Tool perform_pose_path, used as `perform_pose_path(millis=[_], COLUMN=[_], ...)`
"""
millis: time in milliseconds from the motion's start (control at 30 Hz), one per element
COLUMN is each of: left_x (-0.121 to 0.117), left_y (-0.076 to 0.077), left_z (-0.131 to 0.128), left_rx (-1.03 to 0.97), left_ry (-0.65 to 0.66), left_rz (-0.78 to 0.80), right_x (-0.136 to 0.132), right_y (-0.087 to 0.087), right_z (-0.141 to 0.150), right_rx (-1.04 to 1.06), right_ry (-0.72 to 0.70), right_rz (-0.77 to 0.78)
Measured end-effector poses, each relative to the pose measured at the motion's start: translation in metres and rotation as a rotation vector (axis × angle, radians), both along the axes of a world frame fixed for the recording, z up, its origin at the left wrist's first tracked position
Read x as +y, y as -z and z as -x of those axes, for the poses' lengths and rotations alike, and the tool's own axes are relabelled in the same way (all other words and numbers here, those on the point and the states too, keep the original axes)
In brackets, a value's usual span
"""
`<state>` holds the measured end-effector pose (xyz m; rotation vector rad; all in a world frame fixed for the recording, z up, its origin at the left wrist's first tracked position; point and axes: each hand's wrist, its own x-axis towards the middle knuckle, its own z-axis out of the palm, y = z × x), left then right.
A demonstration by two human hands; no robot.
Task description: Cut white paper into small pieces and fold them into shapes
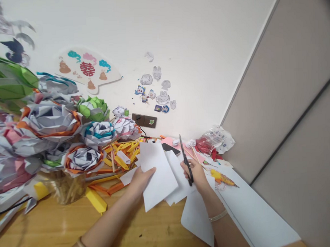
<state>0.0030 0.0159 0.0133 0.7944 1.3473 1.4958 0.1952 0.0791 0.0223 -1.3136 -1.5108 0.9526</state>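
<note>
My left hand (141, 180) pinches the left edge of a white sheet of paper (158, 174) and holds it up over the wooden table (57, 226). My right hand (196, 175) grips black scissors (186, 159) whose blades point up and away, just right of that sheet. More white sheets (197, 213) lie under and in front of both hands. A bangle sits on each wrist.
A vase of large folded paper flowers (53, 132) fills the left side. Yellow and orange paper strips (122, 154) are piled behind the hands. A crumpled plastic bag with red pieces (215, 141) lies at the back right. The wall carries stickers and a socket (144, 120).
</note>
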Motion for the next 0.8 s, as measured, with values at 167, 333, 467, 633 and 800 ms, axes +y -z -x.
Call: perform_pose_path(millis=[167, 333, 467, 633, 800], left_x=[0.011, 0.011, 0.008, 0.008, 0.012], left_y=[0.004, 0.006, 0.005, 0.005, 0.009], left_z=[0.024, 0.029, 0.028, 0.026, 0.026], left_rx=[0.058, 0.104, 0.134, 0.159, 0.169], left_ry=[-0.111, -0.142, -0.147, -0.162, -0.188], left_rz=[0.062, 0.07, 0.067, 0.078, 0.092], right_x=[0.012, 0.011, 0.008, 0.007, 0.01], right_y=[0.007, 0.016, 0.018, 0.027, 0.039], right_z=[-0.039, -0.043, -0.03, -0.009, 0.001], right_rx=[-0.376, -0.626, -0.736, -0.698, -0.491], right_ry=[0.194, 0.221, 0.268, 0.206, 0.229], right_rz=[-0.114, -0.173, -0.23, -0.349, -0.355])
